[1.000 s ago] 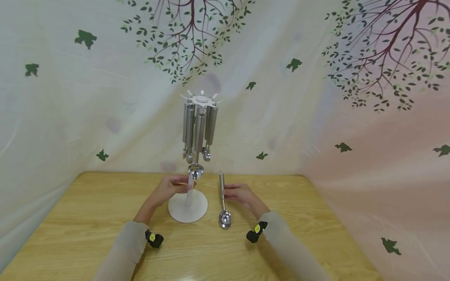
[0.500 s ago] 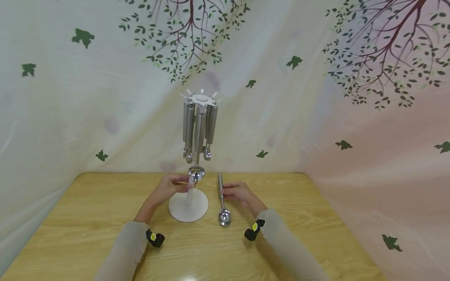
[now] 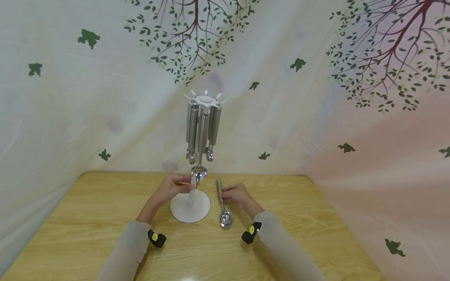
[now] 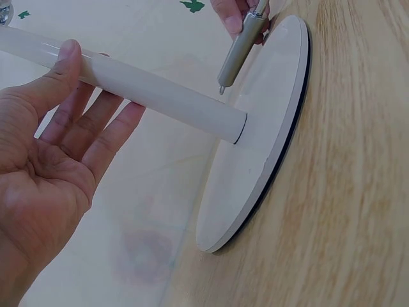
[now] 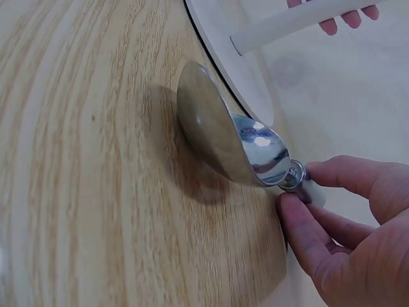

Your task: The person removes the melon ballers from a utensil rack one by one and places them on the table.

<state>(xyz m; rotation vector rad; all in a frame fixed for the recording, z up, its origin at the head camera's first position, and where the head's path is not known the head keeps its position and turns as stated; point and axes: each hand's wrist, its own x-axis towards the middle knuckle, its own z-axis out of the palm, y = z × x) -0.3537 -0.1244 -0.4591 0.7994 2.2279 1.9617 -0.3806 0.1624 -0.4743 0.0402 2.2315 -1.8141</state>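
Note:
A white utensil stand [image 3: 190,212] with a round base stands upright on the table. My left hand [image 3: 172,188] holds its pole [image 4: 156,93] between thumb and fingers, below the hanging tools. Right of the base, my right hand [image 3: 239,194] pinches the metal handle of an ice cream scoop [image 3: 225,219]. The scoop's bowl [image 5: 211,128] points towards me, at or just over the tabletop; contact cannot be told. Its handle [image 4: 241,54] points away, and the loop at its end shows in the left wrist view. Several similar metal tools [image 3: 202,132] hang from the stand's hooked top [image 3: 206,99].
The wooden table [image 3: 190,253] reaches back to a pale curtain [image 3: 147,117] printed with branches and leaves. Beside the held scoop lies the edge of the stand's base. The lowest hanging scoop [image 3: 199,173] is just above my left hand.
The held scoop's handle end has swung left and dropped a little, and my right hand has shifted slightly left with it. My left hand keeps its hold on the pole.

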